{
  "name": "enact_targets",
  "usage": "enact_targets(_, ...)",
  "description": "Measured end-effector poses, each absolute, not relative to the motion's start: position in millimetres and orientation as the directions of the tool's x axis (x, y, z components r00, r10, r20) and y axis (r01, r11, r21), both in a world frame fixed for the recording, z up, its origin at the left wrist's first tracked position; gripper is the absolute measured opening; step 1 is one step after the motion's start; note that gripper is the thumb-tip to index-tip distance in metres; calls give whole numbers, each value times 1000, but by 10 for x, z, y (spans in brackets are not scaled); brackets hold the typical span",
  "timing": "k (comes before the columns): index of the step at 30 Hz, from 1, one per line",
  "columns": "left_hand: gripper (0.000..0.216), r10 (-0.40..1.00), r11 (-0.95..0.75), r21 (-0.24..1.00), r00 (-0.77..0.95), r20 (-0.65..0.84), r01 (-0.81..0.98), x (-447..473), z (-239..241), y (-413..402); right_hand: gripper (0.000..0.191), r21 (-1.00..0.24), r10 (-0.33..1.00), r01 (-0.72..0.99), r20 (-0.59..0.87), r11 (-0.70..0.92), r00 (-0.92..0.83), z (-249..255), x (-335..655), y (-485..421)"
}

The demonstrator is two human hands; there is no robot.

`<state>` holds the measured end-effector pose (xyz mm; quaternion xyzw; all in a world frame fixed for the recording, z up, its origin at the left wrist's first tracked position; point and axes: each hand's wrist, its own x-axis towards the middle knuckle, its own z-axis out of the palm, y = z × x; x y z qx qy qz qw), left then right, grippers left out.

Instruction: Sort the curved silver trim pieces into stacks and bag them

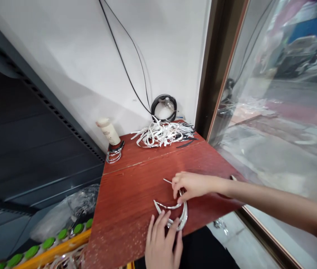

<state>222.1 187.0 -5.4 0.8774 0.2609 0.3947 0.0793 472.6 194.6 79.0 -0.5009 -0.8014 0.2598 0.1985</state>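
Note:
Shiny silver strips (185, 216) lie in a curved loop near the front edge of the red-brown wooden tabletop (130, 194). My right hand (193, 185) reaches in from the right, its thumb and fingers bent together around the upper part of a strip; a short pale end sticks out beyond the fingertips. My left hand (162, 244) rests palm down at the front edge, fingers spread, with the fingertips over the lower strips. How firmly it presses on them cannot be seen.
A tangled heap of white and silver strips (161, 133) lies at the back, before a black cable coil (164, 108). At the back left, a cream bottle (109, 132) stands beside silver rings (114, 154). Glass borders the right; green-capped containers (48, 243) sit lower left.

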Motion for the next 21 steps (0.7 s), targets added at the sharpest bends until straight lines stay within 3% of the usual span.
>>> enact_targets(4,27,526,-846,323,566,635,425,2203,-42,1854,12,-590,915,746,-27,310,-402,784,4541,1882)
enact_targets(9,27,541,-837,330,576,613,436,2206,-15,1846,18,-652,933,744,-160,144,-321,879,4347,1766)
enact_targets(15,24,556,-829,357,572,603,430,2208,-3,1835,24,-579,928,795,-167,180,-332,886,4198,1655)
enact_targets(21,23,551,-826,336,521,652,453,2199,-92,1858,23,-683,958,730,-199,14,-204,1010,4268,1764)
